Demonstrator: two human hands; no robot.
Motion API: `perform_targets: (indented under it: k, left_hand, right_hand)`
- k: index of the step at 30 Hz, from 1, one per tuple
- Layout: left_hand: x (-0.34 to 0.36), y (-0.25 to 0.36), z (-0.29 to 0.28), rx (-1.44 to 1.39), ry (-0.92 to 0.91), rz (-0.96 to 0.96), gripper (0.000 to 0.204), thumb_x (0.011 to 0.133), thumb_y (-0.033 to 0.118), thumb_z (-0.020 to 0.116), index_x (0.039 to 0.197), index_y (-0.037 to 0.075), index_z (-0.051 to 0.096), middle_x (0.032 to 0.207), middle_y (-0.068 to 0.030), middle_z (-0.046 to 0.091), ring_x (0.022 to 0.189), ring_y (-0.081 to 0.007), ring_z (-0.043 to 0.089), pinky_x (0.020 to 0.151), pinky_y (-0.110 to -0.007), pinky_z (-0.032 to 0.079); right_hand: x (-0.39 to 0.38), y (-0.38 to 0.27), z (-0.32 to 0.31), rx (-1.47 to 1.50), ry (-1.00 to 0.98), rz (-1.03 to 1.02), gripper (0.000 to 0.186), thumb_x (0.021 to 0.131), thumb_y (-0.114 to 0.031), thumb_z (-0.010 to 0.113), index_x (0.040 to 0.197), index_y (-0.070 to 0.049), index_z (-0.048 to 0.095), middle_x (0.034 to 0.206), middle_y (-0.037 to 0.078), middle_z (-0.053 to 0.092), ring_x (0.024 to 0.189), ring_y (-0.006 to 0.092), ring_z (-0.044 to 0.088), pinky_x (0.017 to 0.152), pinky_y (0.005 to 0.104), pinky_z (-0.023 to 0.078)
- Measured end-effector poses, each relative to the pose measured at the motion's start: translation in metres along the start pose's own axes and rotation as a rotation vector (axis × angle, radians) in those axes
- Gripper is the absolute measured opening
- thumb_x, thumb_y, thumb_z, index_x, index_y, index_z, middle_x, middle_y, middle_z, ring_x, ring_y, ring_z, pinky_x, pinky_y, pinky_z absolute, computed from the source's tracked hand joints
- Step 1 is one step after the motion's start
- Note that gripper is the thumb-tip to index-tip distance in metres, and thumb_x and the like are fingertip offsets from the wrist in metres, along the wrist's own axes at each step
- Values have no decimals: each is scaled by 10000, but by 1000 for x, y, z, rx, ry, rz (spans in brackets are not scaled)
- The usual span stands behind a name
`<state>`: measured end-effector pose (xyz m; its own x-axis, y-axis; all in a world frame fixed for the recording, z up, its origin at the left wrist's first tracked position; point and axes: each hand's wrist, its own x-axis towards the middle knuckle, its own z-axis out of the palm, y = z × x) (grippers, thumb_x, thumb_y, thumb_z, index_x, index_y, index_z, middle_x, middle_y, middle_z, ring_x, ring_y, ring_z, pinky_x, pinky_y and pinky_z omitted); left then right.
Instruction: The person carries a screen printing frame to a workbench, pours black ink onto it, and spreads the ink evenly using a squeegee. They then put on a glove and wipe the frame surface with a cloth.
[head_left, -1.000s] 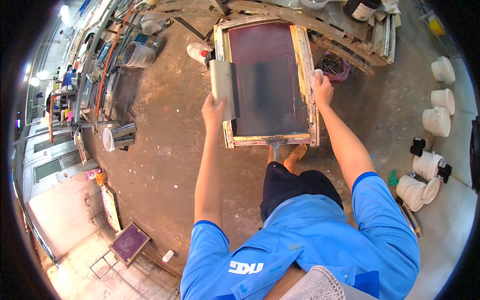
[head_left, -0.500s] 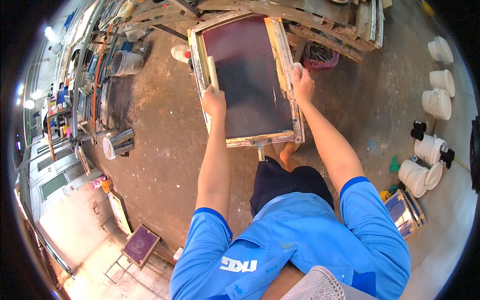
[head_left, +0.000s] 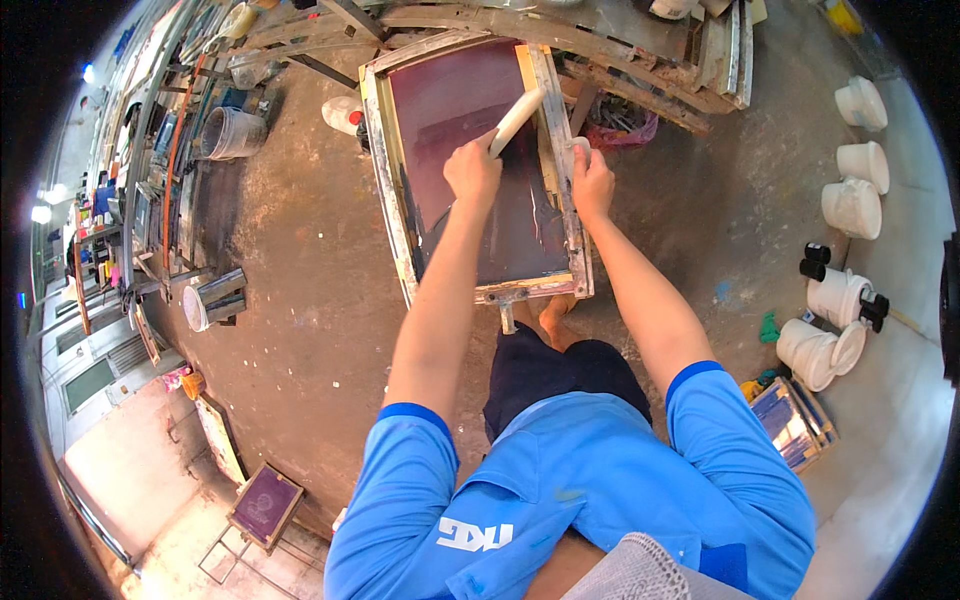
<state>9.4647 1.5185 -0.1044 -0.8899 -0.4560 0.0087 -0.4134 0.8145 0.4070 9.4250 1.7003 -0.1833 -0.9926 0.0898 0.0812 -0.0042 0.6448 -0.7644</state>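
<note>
A wooden-framed printing screen [head_left: 383, 180] with a dark purple-black mesh [head_left: 455, 85] is tilted in front of me. My left hand [head_left: 472, 172] is closed around a cream-coloured bar-shaped tool [head_left: 520, 116]. The tool slants over the mesh toward the right rail; whether its edge touches the mesh I cannot tell. At the right rail, my right hand [head_left: 593, 184] is closed on a small white rounded thing [head_left: 578, 146], its kind unclear. Below the mesh, a metal bracket [head_left: 507, 312] sticks out from the lower rail toward my legs.
Wooden racks [head_left: 440, 18] run behind the screen. On the right stand white buckets [head_left: 852, 207] and leaning framed screens [head_left: 790, 425]. A grey bucket [head_left: 233, 134] and a white jug [head_left: 342, 115] are on the left. Another purple screen [head_left: 266, 505] sits at lower left.
My left hand has moved right and up with the bar-shaped tool, from the left rail across the mesh. The tool has turned from near upright to slanted. My right hand stays at the right rail.
</note>
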Motion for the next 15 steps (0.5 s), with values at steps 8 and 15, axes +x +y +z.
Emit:
perform_targets:
  k: [8, 15]
  left_hand:
    - [-33, -81, -13, -112, -167, 447, 475, 762, -61, 571, 1132, 206, 704, 1093, -126, 686, 993, -330, 639, 844, -427, 524]
    - [-134, -102, -17, -60, -304, 532, 551, 742, -23, 617, 1243, 206, 636, 1296, -44, 610, 1182, -281, 544, 1013, -473, 414]
  right_hand:
    - [-2, -3, 8, 42, 32, -46, 448, 967, -450, 497, 875, -22, 593, 763, 266, 626, 771, 477, 609, 645, 537, 452]
    - [4, 14, 18, -33, 37, -57, 455, 968, -477, 469, 898, -45, 594, 798, 267, 639, 791, 483, 611, 666, 556, 466]
